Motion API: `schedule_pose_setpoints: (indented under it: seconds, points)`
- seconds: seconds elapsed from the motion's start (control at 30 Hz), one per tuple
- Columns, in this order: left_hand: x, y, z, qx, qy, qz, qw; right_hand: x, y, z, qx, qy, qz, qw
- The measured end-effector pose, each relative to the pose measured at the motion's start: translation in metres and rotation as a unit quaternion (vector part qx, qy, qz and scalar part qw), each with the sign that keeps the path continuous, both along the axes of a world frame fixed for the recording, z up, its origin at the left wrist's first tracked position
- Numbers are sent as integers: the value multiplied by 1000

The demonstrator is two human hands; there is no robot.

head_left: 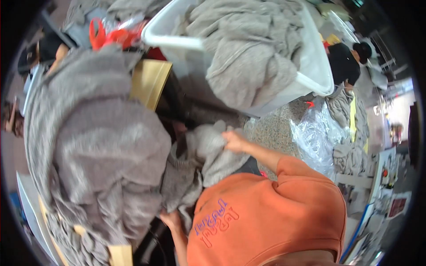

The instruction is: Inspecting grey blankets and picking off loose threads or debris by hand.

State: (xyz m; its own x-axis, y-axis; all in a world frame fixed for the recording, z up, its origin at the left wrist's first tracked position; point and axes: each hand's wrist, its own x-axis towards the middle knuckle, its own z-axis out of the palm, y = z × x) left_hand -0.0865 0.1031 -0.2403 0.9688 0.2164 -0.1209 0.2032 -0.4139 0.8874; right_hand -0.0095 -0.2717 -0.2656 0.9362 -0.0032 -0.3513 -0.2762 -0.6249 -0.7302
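Note:
A grey knit garment (208,153) hangs bunched in front of my body. My right hand (235,142) is closed on its upper right edge, fingers pinching the cloth. Lower and to the left, my left hand (171,219) grips the bottom edge of the same grey fabric. Its fingertips are partly hidden under the folds. Close on the left rises a large heap of grey knit cloth (111,146), which touches or overlaps the garment. Where one piece ends and the other begins is hard to make out.
Ahead stands a white plastic bin (177,42) piled with grey fabric (262,48). A cardboard piece (151,82) sticks out beside the heap, near a red plastic bag (113,35). Clear plastic wrapping (315,137) lies on the speckled floor (275,126) at right. Other people sit nearby.

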Motion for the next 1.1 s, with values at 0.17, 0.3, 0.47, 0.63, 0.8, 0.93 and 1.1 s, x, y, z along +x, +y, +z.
schedule_pose_setpoints:
  seconds: [0.17,0.3,0.47,0.63,0.8,0.93,1.1]
  points:
    - [37,-63,37,-320,144,-155,924,-22,78,73,253,-66,290,920]
    - [58,-113,81,-331,340,-108,874,-17,99,96,183,-116,452,865]
    - [107,-142,102,-131,208,-63,967,-19,51,120,295,-217,233,901]
    - [183,-159,229,-85,-194,-160,964,-11,-6,86,349,-272,-406,800]
    - [201,-321,414,-300,-361,-180,865,-47,-16,36,235,-153,-345,896]
    - [190,-424,437,150,-584,-478,639,-60,2,21,332,-99,-250,904]
    - [167,-427,357,-123,-254,-525,803,-63,-9,30,276,-70,-44,958]
